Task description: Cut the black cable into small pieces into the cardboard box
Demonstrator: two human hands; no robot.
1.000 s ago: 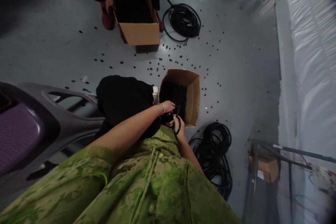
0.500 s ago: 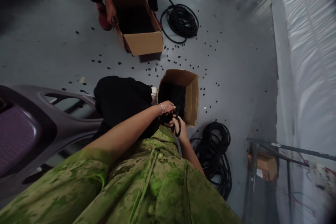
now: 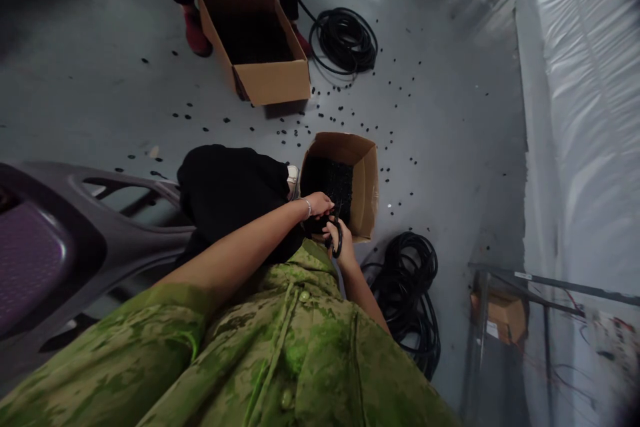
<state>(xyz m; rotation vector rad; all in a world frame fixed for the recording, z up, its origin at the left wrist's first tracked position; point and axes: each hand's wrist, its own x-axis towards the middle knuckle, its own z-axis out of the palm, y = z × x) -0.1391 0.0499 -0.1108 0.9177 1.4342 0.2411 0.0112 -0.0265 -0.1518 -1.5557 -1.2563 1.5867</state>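
Observation:
Over the near edge of an open cardboard box [image 3: 367,190], my two hands are close together. My right hand [image 3: 345,240] is closed on black-handled scissors [image 3: 339,240], whose blades point away from me into the box. Just left of the blades, my left hand [image 3: 320,204] is pinched; whatever is between its fingertips is too small and dark to make out. Many small black pieces [image 3: 337,179] fill the bottom of the box.
A second box [image 3: 273,83] of black pieces stands ahead, by a person's feet [image 3: 197,33]. Coils of black hose lie ahead [image 3: 347,40] and at right [image 3: 413,280]. Black bits dot the floor. A purple-grey chair [image 3: 125,213] is at left, a metal frame [image 3: 483,307] at right.
The other person's hand has left the far box's edge and moved back toward their lap. My hands and the scissors stay almost in place.

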